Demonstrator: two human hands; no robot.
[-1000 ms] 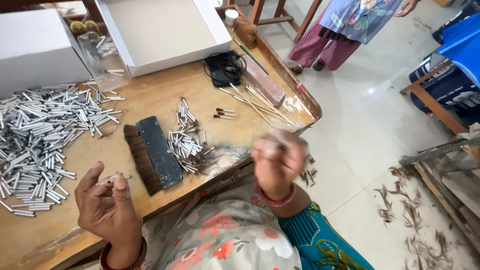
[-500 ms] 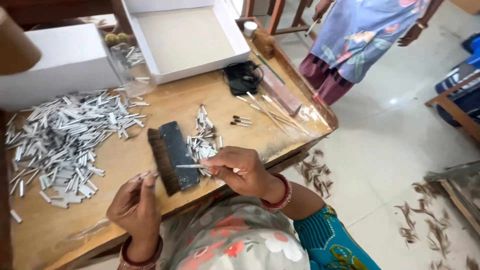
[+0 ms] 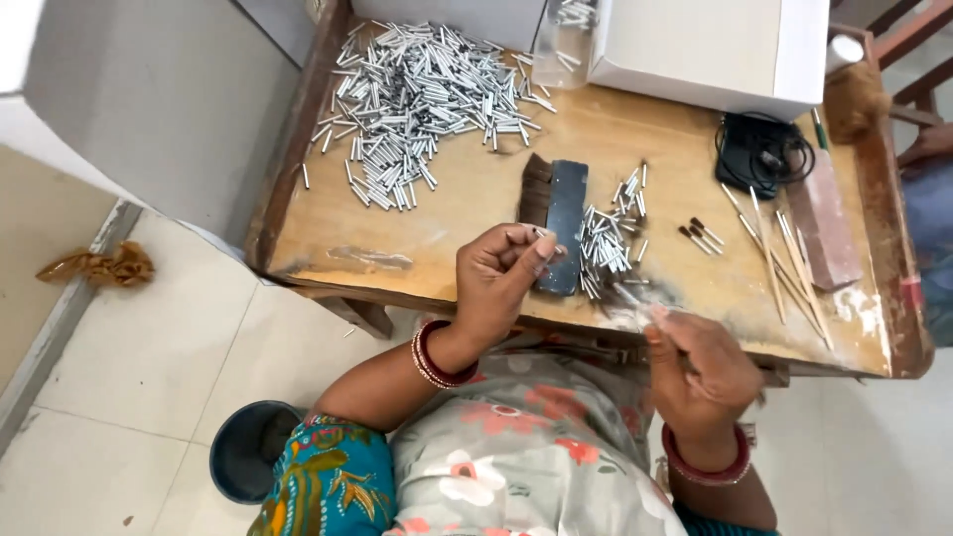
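Change: the view has swung round since a second ago, so the counter (image 3: 476, 213) now runs across the top and the person's lap fills the bottom.
Left hand: half a second ago it hovered low at the counter edge; now the left hand (image 3: 501, 278) is lifted, fingers pinched together on a small metal tube (image 3: 542, 234) right beside the dark brush block (image 3: 564, 238).
Right hand: it was reaching onto the small heap half a second back; now the right hand (image 3: 700, 362) is pulled back to the near edge, fingertips closed on what looks like a thin sliver, blurred, so I cannot tell exactly what.
Meaning: judging from this, one tube has been picked and both hands are drawing toward each other to work on it.
Small tube heap: the loose tubes (image 3: 606, 248) lie just beyond and between the hands, touching the block's far side.
Big tube heap: the silver tubes (image 3: 417, 99) spread well beyond the left hand.
Beyond right hand: thin sticks (image 3: 779, 258), a reddish bar (image 3: 824, 233), a black coiled cable (image 3: 759, 149), a white box (image 3: 710, 50).
Surface: worn, scuffed wood with pale smears.
Room: pale tiled floor; a dark bucket (image 3: 248, 452) beside the left elbow; a brown scrap (image 3: 99, 266) out past it.
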